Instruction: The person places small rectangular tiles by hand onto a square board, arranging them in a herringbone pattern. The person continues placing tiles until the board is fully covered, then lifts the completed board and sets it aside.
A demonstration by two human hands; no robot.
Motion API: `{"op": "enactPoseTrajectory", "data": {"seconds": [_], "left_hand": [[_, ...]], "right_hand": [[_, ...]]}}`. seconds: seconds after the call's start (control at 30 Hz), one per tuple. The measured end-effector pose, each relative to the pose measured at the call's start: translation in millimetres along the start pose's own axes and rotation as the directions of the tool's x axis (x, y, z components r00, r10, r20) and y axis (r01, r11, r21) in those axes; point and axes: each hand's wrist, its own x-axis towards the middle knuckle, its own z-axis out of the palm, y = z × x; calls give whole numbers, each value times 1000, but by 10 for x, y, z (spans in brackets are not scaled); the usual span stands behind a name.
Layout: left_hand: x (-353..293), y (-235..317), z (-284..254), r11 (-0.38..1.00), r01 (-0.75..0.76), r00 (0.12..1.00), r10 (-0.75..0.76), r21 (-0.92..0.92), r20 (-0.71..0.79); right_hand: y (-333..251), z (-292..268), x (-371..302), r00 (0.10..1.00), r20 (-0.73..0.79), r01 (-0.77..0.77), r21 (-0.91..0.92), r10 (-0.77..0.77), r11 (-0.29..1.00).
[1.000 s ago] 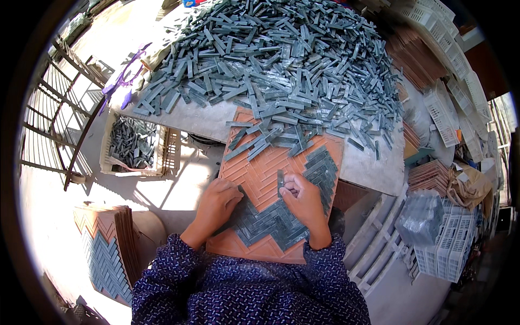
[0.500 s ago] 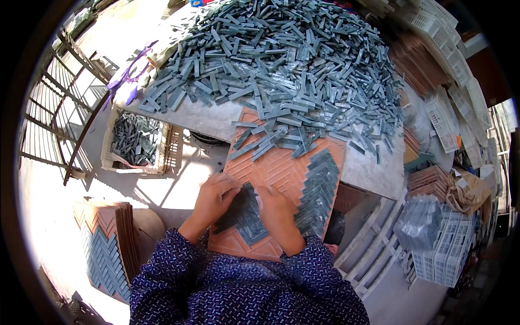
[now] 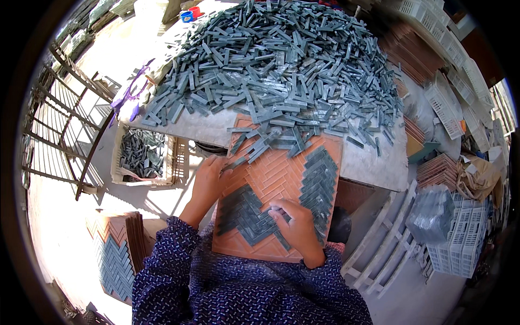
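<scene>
A terracotta-coloured mould board [image 3: 260, 162] with herringbone grooves leans between my lap and the table edge. Dark green-grey stone strips fill two zigzag bands in it, a left band [image 3: 246, 216] and a right band [image 3: 317, 187]. My left hand [image 3: 210, 177] is at the board's left edge, its fingertips closed on a stone strip [image 3: 235, 163]. My right hand [image 3: 297, 225] rests over the board between the bands. Its thumb and fingers are pinched together by the left band's upper edge; what they hold, if anything, is hidden. Several loose strips [image 3: 273, 135] lie across the board's top.
A large heap of stone strips [image 3: 281, 65] covers the table [image 3: 200, 127]. Below left stand a crate of strips [image 3: 116, 162] and a stack of boards [image 3: 135, 238], the top one partly filled. At right are a wooden pallet [image 3: 374, 233], white crates [image 3: 455, 238] and stacked boards [image 3: 436, 173].
My left hand has moved up from the left band to the loose strips and taken one. My right hand has shifted slightly right and down. The view has tilted a little.
</scene>
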Motion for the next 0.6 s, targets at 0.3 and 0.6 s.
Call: {"op": "enactPoseTrajectory", "data": {"seconds": [0.3,0.6], "left_hand": [[-587,157,-18,998,56,998,-56,-27,14],[-552,199,16,997,-47,998,49,65,-29]], "right_hand": [[190,-159,-102,997,-72,-20,72,25,997],[268,-198,-111,994,-108,-8,62,14,998]]}}
